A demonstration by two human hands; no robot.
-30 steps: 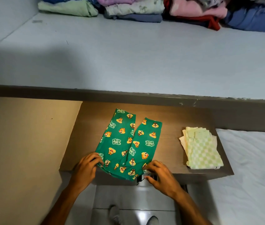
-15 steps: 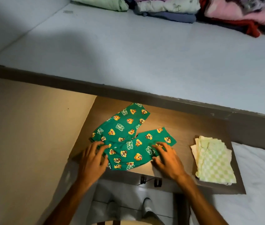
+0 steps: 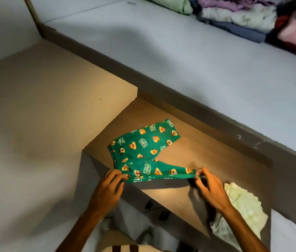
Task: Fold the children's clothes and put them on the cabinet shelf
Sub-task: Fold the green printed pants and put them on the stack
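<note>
Green children's trousers (image 3: 143, 148) printed with cartoon chipmunks lie on a brown wooden surface (image 3: 216, 160). One leg stretches away toward the back right; the nearer leg is lifted off the wood and pulled taut between my hands. My left hand (image 3: 110, 188) pinches the waist end of that leg at the surface's front edge. My right hand (image 3: 208, 186) pinches its cuff end, raised a little above the wood. The far leg lies flat and untouched.
A folded pale green checked garment (image 3: 243, 208) lies at the right end of the wooden surface. Above it runs a wide grey shelf (image 3: 180, 57) with stacks of folded clothes (image 3: 243, 17) along its back. A beige panel (image 3: 43, 106) stands on the left.
My hands left the flat trousers and took hold of the nearer leg, lifting it and stretching it between them. The view has tilted left.
</note>
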